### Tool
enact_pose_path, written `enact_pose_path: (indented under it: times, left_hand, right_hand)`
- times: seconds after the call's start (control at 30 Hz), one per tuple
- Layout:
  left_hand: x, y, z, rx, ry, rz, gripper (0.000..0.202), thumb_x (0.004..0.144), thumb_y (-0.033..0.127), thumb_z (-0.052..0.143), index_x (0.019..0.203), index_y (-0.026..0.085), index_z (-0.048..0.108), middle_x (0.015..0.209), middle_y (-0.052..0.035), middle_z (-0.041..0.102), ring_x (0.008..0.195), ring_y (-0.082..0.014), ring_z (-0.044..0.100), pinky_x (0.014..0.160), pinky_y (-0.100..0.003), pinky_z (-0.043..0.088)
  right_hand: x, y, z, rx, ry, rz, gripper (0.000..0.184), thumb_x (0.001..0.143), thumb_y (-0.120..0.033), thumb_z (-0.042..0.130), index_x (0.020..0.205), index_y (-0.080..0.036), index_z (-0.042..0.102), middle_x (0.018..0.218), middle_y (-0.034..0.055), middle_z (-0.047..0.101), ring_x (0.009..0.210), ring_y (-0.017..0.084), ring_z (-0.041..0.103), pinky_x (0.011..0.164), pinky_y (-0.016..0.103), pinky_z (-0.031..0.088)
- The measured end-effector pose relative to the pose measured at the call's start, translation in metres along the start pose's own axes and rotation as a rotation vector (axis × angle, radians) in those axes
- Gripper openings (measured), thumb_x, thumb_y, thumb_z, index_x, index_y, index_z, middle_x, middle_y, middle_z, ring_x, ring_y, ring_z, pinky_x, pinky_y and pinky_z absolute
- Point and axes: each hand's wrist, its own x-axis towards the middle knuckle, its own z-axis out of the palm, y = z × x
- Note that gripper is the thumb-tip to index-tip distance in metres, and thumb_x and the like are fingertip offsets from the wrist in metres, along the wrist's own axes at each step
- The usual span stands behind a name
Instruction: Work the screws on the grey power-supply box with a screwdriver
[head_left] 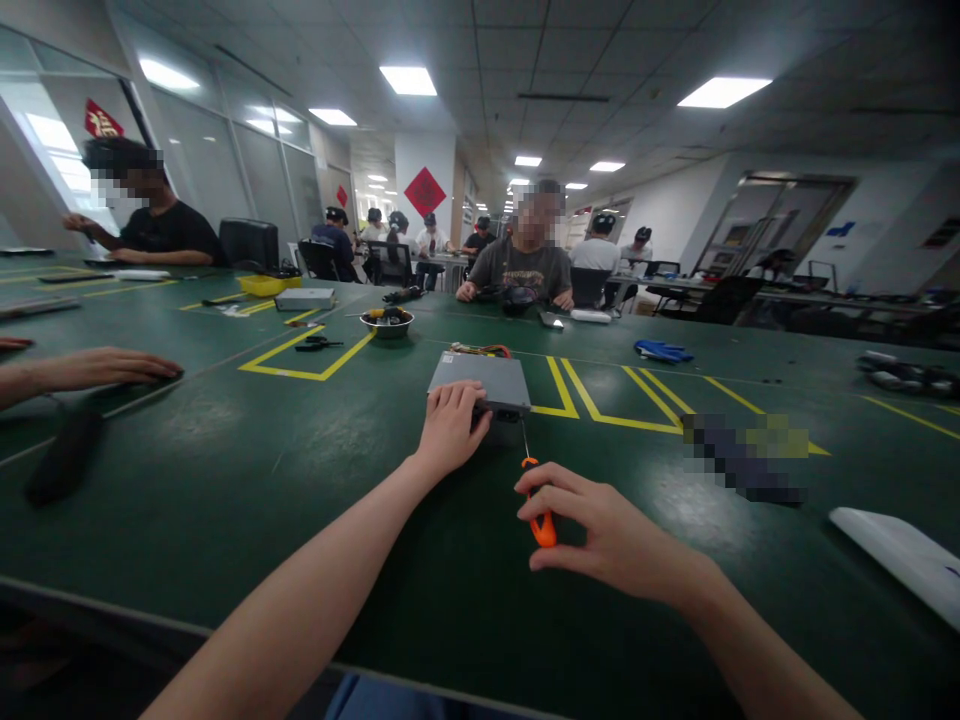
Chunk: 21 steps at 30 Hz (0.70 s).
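A grey metal computer power supply (491, 378) lies on the green table, with coloured cables at its far side and a socket on its near face. My left hand (452, 425) presses on its near left corner, fingers over the top and thumb by the front face. In my right hand (581, 515), the fingertips and thumb loosely grip the orange and black handle of a screwdriver (541, 520). Its thin shaft points up to the near face of the power supply, close to the right corner. Whether the tip touches a screw is too small to tell.
A metal bowl (387, 321) of tools stands beyond on the left, near a yellow tray (268, 284). Blue gloves (663, 351) lie back right; a white object (900, 560) lies near right. A co-worker's hand (112, 368) rests at left. Another person (517, 262) sits opposite.
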Motion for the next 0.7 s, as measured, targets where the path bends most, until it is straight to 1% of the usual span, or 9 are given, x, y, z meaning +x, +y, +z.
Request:
enact_pose_path:
  times: [0.1,0.17,0.3,0.37,0.47,0.6,0.63,0.7]
  left_hand:
    - [0.0000,-0.0003,0.0006,0.001,0.000,-0.003,0.021,0.081,0.027,0.052,0.102,0.022,0.048,0.117,-0.0041,0.056,0.110,-0.0207,0.046,0.095,-0.038,0.029]
    - [0.0000,-0.0006,0.0010,0.001,0.002,-0.002,0.021,0.082,0.027,0.051,0.102,0.022,0.048,0.117,-0.0041,0.056,0.110,-0.0207,0.046,0.095,-0.038,0.029]
    - [-0.0003,-0.0009,0.0009,-0.001,0.009,0.002,0.021,0.082,0.027,0.051,0.102,0.022,0.048,0.117,-0.0038,0.056,0.109,-0.0206,0.046,0.095,-0.038,0.029]
    - [-0.0005,-0.0009,0.0006,0.000,0.007,0.003,0.021,0.082,0.028,0.052,0.102,0.022,0.048,0.117,-0.0036,0.056,0.109,-0.0206,0.046,0.094,-0.038,0.030]
    - [-0.0007,-0.0009,0.0004,0.002,0.005,0.003,0.021,0.082,0.028,0.052,0.102,0.022,0.048,0.117,-0.0035,0.056,0.109,-0.0205,0.046,0.095,-0.038,0.029]
    - [-0.0007,-0.0014,0.0009,0.000,0.007,0.005,0.020,0.082,0.029,0.051,0.101,0.022,0.048,0.117,-0.0032,0.056,0.109,-0.0203,0.047,0.095,-0.038,0.029]
    - [-0.0006,-0.0015,0.0010,0.000,0.009,0.005,0.020,0.082,0.029,0.051,0.101,0.022,0.048,0.116,-0.0031,0.056,0.109,-0.0202,0.047,0.094,-0.038,0.029]
    - [-0.0005,-0.0015,0.0013,0.000,0.011,0.006,0.020,0.082,0.029,0.052,0.100,0.022,0.048,0.116,-0.0030,0.056,0.108,-0.0202,0.047,0.094,-0.037,0.029]
  right_hand:
    - [-0.0002,0.0001,0.0000,0.035,0.045,0.063,0.031,0.072,-0.038,0.068,0.090,-0.022,0.049,0.109,0.0031,0.056,0.094,0.017,0.057,0.081,0.032,0.048]
    - [-0.0004,-0.0019,-0.0024,0.041,0.049,0.070,0.032,0.071,-0.038,0.068,0.091,-0.022,0.049,0.106,0.0031,0.057,0.094,0.017,0.057,0.081,0.031,0.048]
    - [-0.0005,-0.0078,-0.0076,0.037,0.002,-0.019,0.031,0.080,-0.030,0.059,0.110,-0.024,0.052,0.114,0.0048,0.052,0.104,0.018,0.052,0.089,0.031,0.044]
    - [-0.0002,-0.0082,-0.0076,0.036,-0.032,-0.038,0.030,0.083,-0.030,0.054,0.113,-0.025,0.053,0.119,0.0051,0.049,0.109,0.018,0.050,0.092,0.032,0.042]
    - [0.0003,-0.0050,-0.0039,0.036,-0.040,-0.008,0.029,0.081,-0.037,0.058,0.106,-0.024,0.056,0.121,0.0047,0.050,0.110,0.019,0.050,0.093,0.033,0.041]
    - [0.0001,-0.0022,-0.0004,0.063,0.014,0.037,0.031,0.076,-0.040,0.064,0.097,-0.021,0.052,0.118,0.0048,0.053,0.107,0.019,0.052,0.092,0.034,0.042]
    - [0.0000,-0.0027,-0.0007,0.071,0.027,0.039,0.031,0.075,-0.040,0.064,0.097,-0.021,0.051,0.117,0.0048,0.053,0.107,0.019,0.052,0.091,0.034,0.042]
    - [-0.0001,-0.0047,-0.0024,0.071,0.035,0.022,0.033,0.077,-0.038,0.063,0.103,-0.022,0.050,0.116,0.0049,0.052,0.107,0.018,0.051,0.092,0.034,0.042]
